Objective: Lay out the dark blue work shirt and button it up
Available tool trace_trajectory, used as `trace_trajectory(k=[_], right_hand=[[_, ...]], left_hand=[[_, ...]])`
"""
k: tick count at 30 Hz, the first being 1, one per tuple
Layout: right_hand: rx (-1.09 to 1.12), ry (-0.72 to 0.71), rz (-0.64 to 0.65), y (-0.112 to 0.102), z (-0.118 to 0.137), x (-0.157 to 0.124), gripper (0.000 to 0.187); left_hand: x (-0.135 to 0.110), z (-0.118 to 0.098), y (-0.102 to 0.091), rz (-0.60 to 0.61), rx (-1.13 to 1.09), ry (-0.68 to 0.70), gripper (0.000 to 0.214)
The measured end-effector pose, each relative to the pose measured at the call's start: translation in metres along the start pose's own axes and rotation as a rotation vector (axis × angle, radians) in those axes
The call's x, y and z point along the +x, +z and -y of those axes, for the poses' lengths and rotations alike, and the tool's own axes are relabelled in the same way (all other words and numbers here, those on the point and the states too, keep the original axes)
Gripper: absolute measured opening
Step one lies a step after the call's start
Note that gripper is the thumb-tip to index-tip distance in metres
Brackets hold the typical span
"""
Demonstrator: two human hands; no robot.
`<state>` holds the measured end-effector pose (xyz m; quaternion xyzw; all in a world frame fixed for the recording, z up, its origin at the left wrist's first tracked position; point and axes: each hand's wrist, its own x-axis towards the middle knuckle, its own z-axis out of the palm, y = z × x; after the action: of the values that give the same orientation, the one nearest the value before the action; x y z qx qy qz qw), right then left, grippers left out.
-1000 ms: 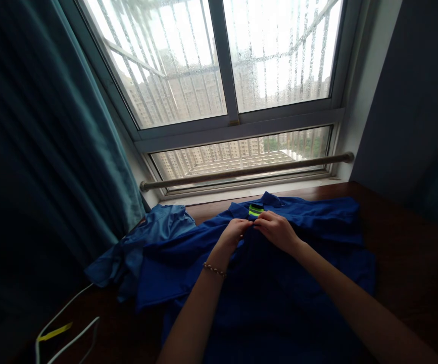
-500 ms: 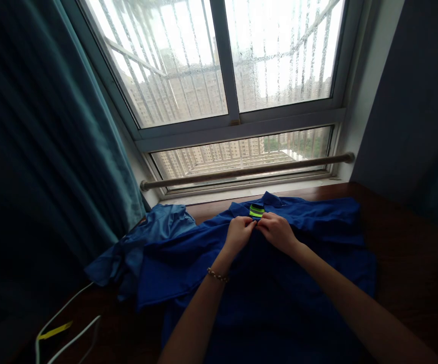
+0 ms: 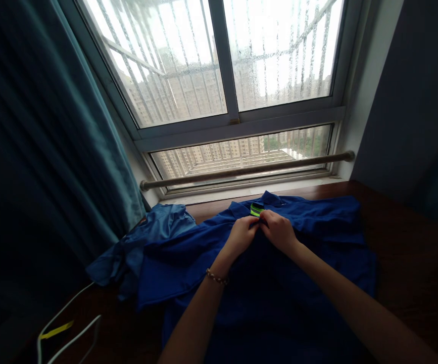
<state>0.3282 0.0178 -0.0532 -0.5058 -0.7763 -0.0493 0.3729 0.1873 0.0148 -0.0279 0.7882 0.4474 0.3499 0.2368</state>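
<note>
A dark blue collared jacket (image 3: pixel 188 263) lies spread on the brown wooden surface, its collar toward the window. My left hand (image 3: pixel 242 233) pinches the cloth of its front just below the collar. Close against it, my right hand (image 3: pixel 278 230) is closed on the same spot, fingertips meeting the left ones. Whatever small part of the front lies between the fingertips is hidden. Just above them, a bright yellow-green patch with a grey stripe (image 3: pixel 256 209) shows inside the neck opening.
A lighter blue crumpled cloth (image 3: pixel 165 222) lies at the left beside the curtain (image 3: pixel 90 151). White cables (image 3: pixel 70 298) and a yellow strip (image 3: pixel 57 330) are at the lower left. A metal rail (image 3: pixel 249 172) crosses in front of the window behind the jacket.
Both hands have shifted very slightly, and their fingertips have come closer together at the neck of the jacket. The yellow-green patch is a little more covered and bent.
</note>
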Motion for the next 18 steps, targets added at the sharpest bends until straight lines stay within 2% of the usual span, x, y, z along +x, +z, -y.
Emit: trace_trajectory(k=[5, 7, 10, 12, 15, 18], right_hand=[[0.089, 0.023, -0.082, -0.008, -0.009, 0.006, 0.006], [0.132, 0.049, -0.145, -0.015, -0.015, 0.012, 0.009], [0.184, 0.114, -0.281, -0.031, -0.025, 0.020, 0.012], [0.221, 0.186, -0.377, -0.043, -0.031, 0.024, 0.014], [0.284, 0.311, -0.488, -0.063, -0.036, 0.026, 0.017], [0.325, 0.339, -0.531, -0.075, -0.033, 0.027, 0.018]], left_hand=[[-0.003, 0.002, -0.001, 0.040, -0.036, -0.024, 0.053], [-0.004, 0.004, -0.007, 0.055, 0.017, -0.047, 0.050], [-0.004, 0.008, -0.028, 0.038, 0.147, -0.077, 0.031], [-0.004, 0.013, -0.049, -0.063, 0.261, -0.117, 0.025], [-0.005, 0.022, -0.079, -0.283, 0.420, -0.181, 0.022], [-0.008, 0.031, -0.093, -0.426, 0.534, -0.215, 0.023]])
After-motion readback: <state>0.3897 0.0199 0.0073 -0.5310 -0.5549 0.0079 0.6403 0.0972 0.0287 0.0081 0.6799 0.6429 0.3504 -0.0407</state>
